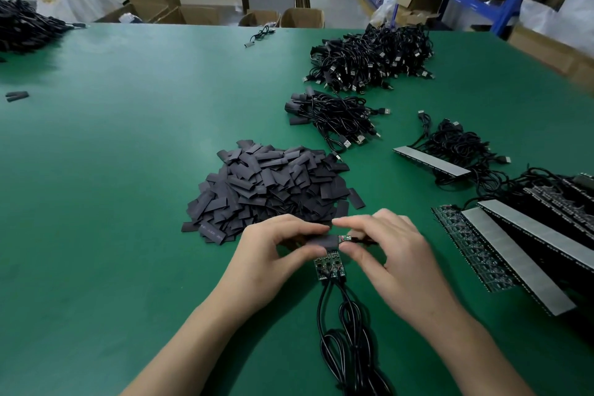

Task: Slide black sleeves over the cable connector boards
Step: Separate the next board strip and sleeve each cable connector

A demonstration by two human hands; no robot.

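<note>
1. While my left grip (pixel 279 254) pinches a black sleeve (pixel 323 241) and my right grip (pixel 385 254) pinches a connector board (pixel 345 238) just above the table (pixel 128 202), the slide seems barely begun.
2. Sleeve's long axis runs left-right, its mouth meeting the board.
3. Next: keep both aligned and push rightwards.

We see one flat black sleeve (pixel 323 241) held crosswise, a small connector board (pixel 344 238) poking from its right end. Just below, bare boards (pixel 329 267) lie on the worktop (pixel 128 170), their black cables (pixel 348 347) trailing toward us. A heap of loose sleeves (pixel 270 190) sits just beyond.
</note>
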